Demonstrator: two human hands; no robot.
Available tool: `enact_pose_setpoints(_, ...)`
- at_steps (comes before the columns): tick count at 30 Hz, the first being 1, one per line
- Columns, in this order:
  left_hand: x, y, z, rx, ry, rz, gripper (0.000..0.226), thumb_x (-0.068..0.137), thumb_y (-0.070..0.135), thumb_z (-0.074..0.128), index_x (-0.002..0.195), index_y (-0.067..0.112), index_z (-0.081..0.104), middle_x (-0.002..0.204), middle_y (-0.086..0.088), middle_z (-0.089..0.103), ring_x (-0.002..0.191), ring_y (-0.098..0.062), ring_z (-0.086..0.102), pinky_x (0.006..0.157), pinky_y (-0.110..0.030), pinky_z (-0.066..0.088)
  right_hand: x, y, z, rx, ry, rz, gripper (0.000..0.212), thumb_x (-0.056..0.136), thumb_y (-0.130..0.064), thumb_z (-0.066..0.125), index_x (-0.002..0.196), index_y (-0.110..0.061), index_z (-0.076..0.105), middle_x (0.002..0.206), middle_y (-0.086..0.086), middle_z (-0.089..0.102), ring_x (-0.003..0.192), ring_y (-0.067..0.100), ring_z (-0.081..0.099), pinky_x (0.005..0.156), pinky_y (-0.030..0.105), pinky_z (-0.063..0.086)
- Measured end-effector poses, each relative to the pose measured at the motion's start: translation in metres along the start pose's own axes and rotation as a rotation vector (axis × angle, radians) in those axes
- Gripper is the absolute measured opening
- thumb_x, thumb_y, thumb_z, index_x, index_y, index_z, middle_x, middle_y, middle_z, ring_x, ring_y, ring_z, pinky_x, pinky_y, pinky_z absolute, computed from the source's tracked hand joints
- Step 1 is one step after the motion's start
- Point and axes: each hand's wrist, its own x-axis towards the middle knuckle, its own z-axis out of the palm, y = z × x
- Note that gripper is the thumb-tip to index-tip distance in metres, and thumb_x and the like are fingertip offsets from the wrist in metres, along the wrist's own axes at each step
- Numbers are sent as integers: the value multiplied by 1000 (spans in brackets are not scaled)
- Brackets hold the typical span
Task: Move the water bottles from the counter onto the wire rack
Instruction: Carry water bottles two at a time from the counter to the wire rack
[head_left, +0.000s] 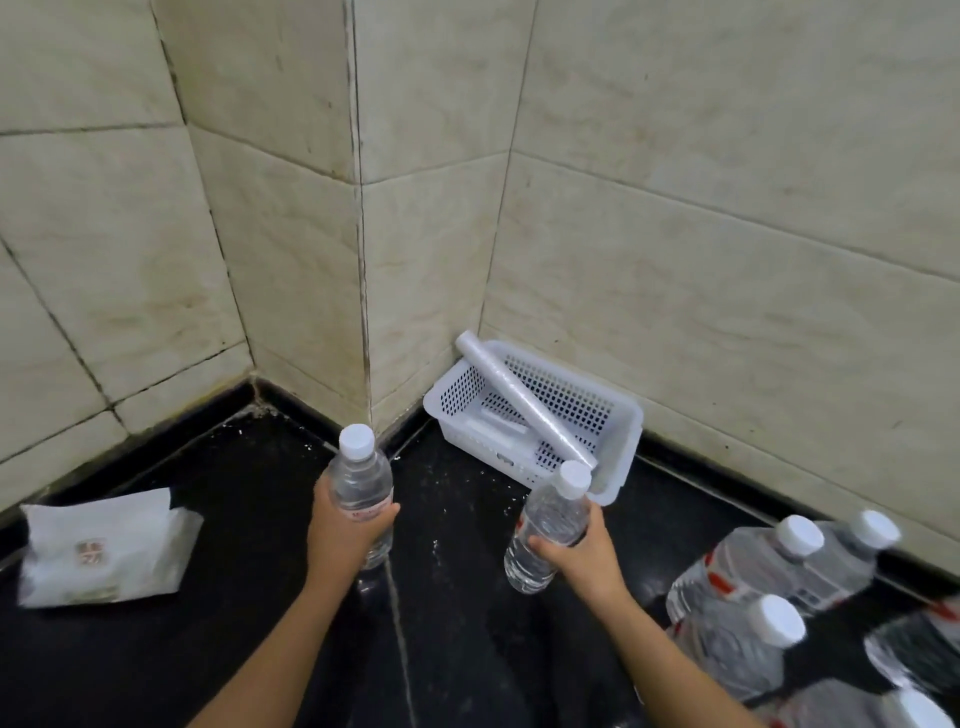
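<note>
Water bottles (753, 571) stand packed together at the right end of the black counter (234, 525), and two more are in my hands. My left hand (340, 527) is wrapped round the middle of the left bottle (358, 480), which is upright. My right hand (584, 558) clasps the right bottle (545, 519) at mid-body, fingers and thumb curled round it, its cap tipped toward the white basket (621, 421). Whether either base touches the counter I cannot tell.

Both look full, so I expect some weight for their size, and the thin clear plastic will likely dent under a hard squeeze. The sides are smooth and may slip (the counter shows specks that could be drops), so I judge the mid-body grip right: firm, not crushing, never by the cap alone.

The tiled wall corner (363, 291) juts out just behind the left bottle. The basket, with a roll (524, 402) lying across it, sits close behind the right one. A tissue pack (104, 551) lies well apart on the left. Open counter lies between my hands and toward me. The wire rack is not in view, so I would lift straight up and draw back before turning.
</note>
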Motion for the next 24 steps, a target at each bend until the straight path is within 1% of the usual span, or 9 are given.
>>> enact_pose_setpoints(2,4,0,0,57,-9,-9,80,61,12,82,127,12,37,122,-14,57,109,-34,56,91,-39,43,0,1,-2,-15,-2,9,69,61,-8,83,115,-20,43,105,-5,59,102,17,58,91,35,48)
enact_pose_setpoints(4,4,1,0,88,-29,-10,77,62,14,82,126,11,38,121,-15,58,108,-35,57,91,-41,43,-2,4,-3,-49,2,3,70,59,-14,84,116,-22,44,110,-3,60,103,17,59,92,35,49)
enact_pose_setpoints(9,-14,2,6,128,-109,-4,73,63,17,81,123,13,40,118,-12,60,106,-34,58,88,-39,43,-23,4,-2,-131,10,-5,66,62,-11,82,108,-32,40,101,-11,57,93,10,57,80,21,45)
enact_pose_setpoints(11,-28,2,11,147,-169,8,72,63,17,81,123,14,41,115,-9,60,104,-32,58,86,-36,43,-33,5,-5,-129,-1,3,65,62,-13,82,109,-31,40,103,-10,57,95,10,56,79,18,42)
enact_pose_setpoints(14,-58,1,18,141,-231,27,74,61,16,82,122,15,41,115,-9,60,103,-31,59,88,-37,44,-54,10,-9,-127,-13,16,62,63,-16,82,108,-30,43,103,-10,58,98,10,57,78,15,41)
enact_pose_setpoints(16,-76,-3,20,131,-242,29,75,60,15,82,123,15,41,114,-10,60,103,-31,59,89,-37,45,-69,12,-9,-133,-10,12,60,62,-17,82,107,-29,43,98,-13,58,95,9,57,80,18,44)
enact_pose_setpoints(18,-100,-5,20,112,-256,25,75,60,14,82,123,15,42,109,-7,60,101,-30,59,89,-37,46,-89,18,-12,-124,21,22,59,60,-18,82,103,-30,44,94,-16,58,95,9,58,87,24,47)
enact_pose_setpoints(21,-139,-8,15,69,-294,14,73,59,10,82,121,15,44,102,-3,58,97,-28,59,87,-36,46,-128,34,-27,-62,85,41,55,56,-16,82,94,-35,46,96,-11,63,95,13,62,92,31,49)
enact_pose_setpoints(24,-182,-16,14,1,-340,23,73,50,17,82,114,16,47,98,-5,60,93,-29,60,83,-35,45,-174,49,-55,-16,152,52,53,57,-12,81,91,-34,47,97,-6,64,92,12,62,89,28,49)
